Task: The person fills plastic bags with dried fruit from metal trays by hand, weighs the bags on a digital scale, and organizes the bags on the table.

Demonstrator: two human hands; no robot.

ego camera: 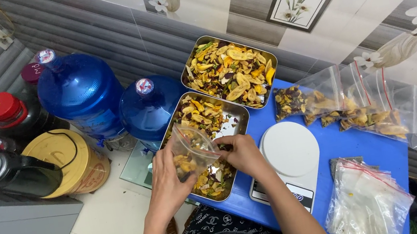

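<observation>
Left hand point(165, 179) grips a clear zip bag point(192, 151) by its side, mouth held open over the near steel tray point(239, 114) of mixed dried fruit chips. Right hand point(241, 154) is curled, pinching chips from that tray just right of the bag. Bag looks light, limp and slippery, contents brittle; best held at the rim.

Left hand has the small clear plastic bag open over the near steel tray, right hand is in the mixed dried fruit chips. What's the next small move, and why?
Probably lift a pinch of chips into the small clear plastic bag. The left hand holds it open over the near steel tray, it looks only partly filled, and the right hand already rests on the mixed dried fruit chips. The white round scale sits bare alongside.
</observation>
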